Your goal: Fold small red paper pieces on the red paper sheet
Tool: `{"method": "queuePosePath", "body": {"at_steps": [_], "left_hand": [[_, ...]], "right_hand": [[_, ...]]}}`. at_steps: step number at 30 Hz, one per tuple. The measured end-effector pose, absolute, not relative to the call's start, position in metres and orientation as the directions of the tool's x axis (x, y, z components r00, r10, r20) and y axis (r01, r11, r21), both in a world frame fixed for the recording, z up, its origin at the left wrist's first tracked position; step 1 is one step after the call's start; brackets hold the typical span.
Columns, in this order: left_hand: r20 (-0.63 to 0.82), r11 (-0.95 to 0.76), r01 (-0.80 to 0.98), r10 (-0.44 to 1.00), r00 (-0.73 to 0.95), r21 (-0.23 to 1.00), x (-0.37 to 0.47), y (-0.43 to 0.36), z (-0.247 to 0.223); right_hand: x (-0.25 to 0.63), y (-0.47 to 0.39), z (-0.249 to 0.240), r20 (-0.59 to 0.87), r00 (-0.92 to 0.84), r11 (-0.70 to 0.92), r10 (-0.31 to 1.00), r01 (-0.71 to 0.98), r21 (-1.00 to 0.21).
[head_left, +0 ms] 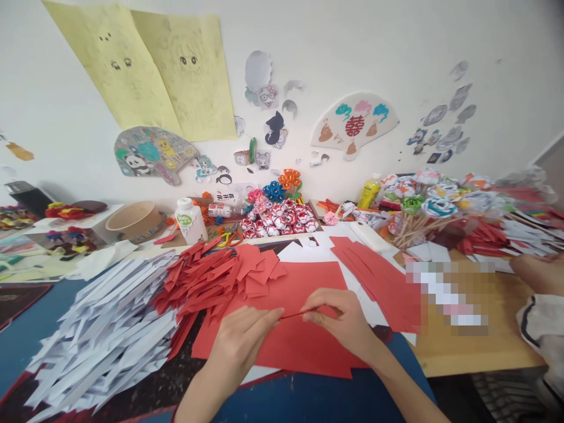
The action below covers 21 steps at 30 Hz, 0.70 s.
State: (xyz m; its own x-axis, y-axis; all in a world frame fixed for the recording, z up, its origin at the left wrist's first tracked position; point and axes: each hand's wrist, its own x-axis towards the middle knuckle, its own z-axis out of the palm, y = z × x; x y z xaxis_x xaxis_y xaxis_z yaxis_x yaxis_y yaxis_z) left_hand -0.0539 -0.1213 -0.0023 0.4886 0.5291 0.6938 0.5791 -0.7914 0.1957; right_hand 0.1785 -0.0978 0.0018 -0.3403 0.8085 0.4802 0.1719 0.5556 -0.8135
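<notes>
Between my two hands runs a thin folded piece of red paper [291, 316], seen nearly edge-on. My left hand [244, 338] pinches its left end with thumb and fingers together. At the other end, my right hand [341, 317] grips the paper between thumb and forefinger. Both hands hover over or rest on large red paper sheets [317, 346]; I cannot tell which. Just beyond my left hand lies a heap of folded red paper pieces [211, 273]. A big pile of folded white paper pieces [114, 329] spreads to the left.
Flat red strips [374, 282] lie to the right. Behind stand a white bottle [190, 222], red-and-white paper flowers [282, 220], a yellow bottle [369, 192] and flowers on sticks [432, 200]. Scissors [229, 238] lie near the heap. Another person's arm [535, 275] reaches in at right.
</notes>
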Motion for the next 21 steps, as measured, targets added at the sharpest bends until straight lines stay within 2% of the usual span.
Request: {"method": "queuePosePath", "body": {"at_steps": [3,6,8,9,10,12,15,18,21], "left_hand": [[0.632,-0.742,0.619,0.614,0.473,0.258,-0.054,-0.118,-0.004],[0.632,-0.600,0.750,0.702,0.329,0.276,-0.065,-0.107,-0.003],[0.690,-0.397,0.879,0.714,0.115,0.264,-0.079,-0.095,0.001],[0.717,-0.259,0.938,0.696,0.015,0.232,-0.085,-0.089,0.003],[0.719,-0.152,0.974,0.695,-0.016,0.169,-0.091,-0.084,0.005],[0.732,-0.034,0.999,0.681,0.000,0.033,-0.098,-0.075,0.007],[0.637,-0.119,0.985,0.751,0.173,-0.128,-0.095,-0.069,0.003],[0.509,-0.200,0.957,0.813,0.283,-0.212,-0.085,-0.068,-0.006],[0.488,-0.179,0.947,0.822,0.293,-0.268,-0.083,-0.067,-0.010]], "right_hand": [[0.177,-0.091,-0.003,0.483,-0.351,0.574,0.802,0.234,-0.785],[0.180,-0.076,-0.005,0.468,-0.364,0.579,0.805,0.313,-0.753],[0.185,-0.065,-0.006,0.440,-0.353,0.552,0.826,0.347,-0.758],[0.187,-0.060,-0.008,0.418,-0.340,0.527,0.843,0.360,-0.770],[0.190,-0.055,-0.010,0.397,-0.324,0.501,0.858,0.367,-0.783],[0.194,-0.047,-0.019,0.359,-0.304,0.456,0.883,0.371,-0.809],[0.197,-0.042,-0.036,0.337,-0.300,0.436,0.892,0.381,-0.815],[0.199,-0.042,-0.047,0.349,-0.301,0.454,0.887,0.440,-0.775],[0.201,-0.044,-0.050,0.341,-0.297,0.448,0.892,0.477,-0.756]]}}
